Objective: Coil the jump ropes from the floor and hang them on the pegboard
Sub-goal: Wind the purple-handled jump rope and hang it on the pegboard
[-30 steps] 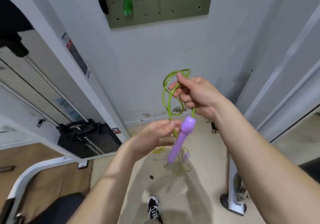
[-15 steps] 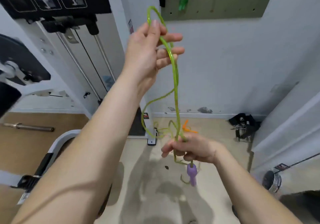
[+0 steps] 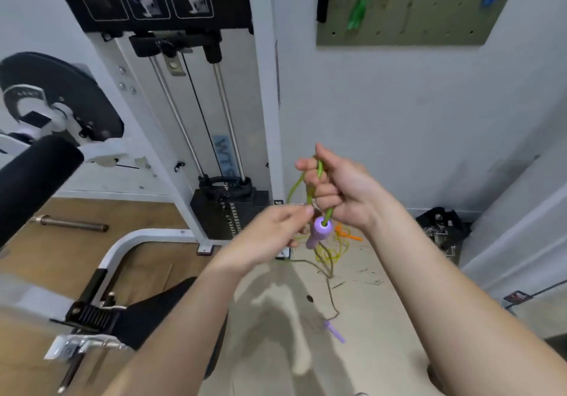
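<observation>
While we coiled rope (image 3: pixel 319 168), slack trailed.
Right hand (image 3: pixel 343 187) clenched loops, left hand (image 3: pixel 270 236) pinched it; that slack could snag.

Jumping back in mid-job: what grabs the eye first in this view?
The right hand, mid-frame, grips loops of the green jump rope. One purple handle dangles just below it, and the left hand pinches the rope beside that handle. The rope's other purple handle lies on the floor below, and the green pegboard hangs on the wall at upper right.
</observation>
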The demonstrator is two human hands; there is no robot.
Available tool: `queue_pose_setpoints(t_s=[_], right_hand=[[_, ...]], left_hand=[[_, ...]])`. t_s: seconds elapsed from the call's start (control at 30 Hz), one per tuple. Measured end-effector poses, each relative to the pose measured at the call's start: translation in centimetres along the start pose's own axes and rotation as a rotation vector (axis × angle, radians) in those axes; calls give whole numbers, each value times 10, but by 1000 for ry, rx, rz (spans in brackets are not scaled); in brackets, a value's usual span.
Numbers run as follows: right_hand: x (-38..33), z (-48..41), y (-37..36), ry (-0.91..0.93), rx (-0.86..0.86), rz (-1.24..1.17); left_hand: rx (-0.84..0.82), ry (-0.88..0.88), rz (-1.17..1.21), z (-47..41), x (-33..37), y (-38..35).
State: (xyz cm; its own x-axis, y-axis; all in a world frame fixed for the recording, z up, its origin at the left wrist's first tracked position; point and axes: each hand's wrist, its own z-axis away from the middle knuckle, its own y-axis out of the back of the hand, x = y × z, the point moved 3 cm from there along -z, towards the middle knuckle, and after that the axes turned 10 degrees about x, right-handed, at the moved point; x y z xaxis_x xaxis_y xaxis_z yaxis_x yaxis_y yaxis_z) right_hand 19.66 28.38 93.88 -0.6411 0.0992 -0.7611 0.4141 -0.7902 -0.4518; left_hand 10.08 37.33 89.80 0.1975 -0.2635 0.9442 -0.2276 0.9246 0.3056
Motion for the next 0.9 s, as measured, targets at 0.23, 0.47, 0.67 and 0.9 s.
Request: queue_pose_setpoints(t_s=[0.23,0.47,0.67,0.9], right_hand=[[-33,2,0,132,14,220],[56,14,19,98,-260,428],[100,16,45,8,-150,439],[39,9,23,109,76,-47]], left_hand=[[238,-178,111,8,14,26],[360,-296,660,-23,120,60],[476,-334,905,-64,156,95],[407,42,245,-69,36,45]])
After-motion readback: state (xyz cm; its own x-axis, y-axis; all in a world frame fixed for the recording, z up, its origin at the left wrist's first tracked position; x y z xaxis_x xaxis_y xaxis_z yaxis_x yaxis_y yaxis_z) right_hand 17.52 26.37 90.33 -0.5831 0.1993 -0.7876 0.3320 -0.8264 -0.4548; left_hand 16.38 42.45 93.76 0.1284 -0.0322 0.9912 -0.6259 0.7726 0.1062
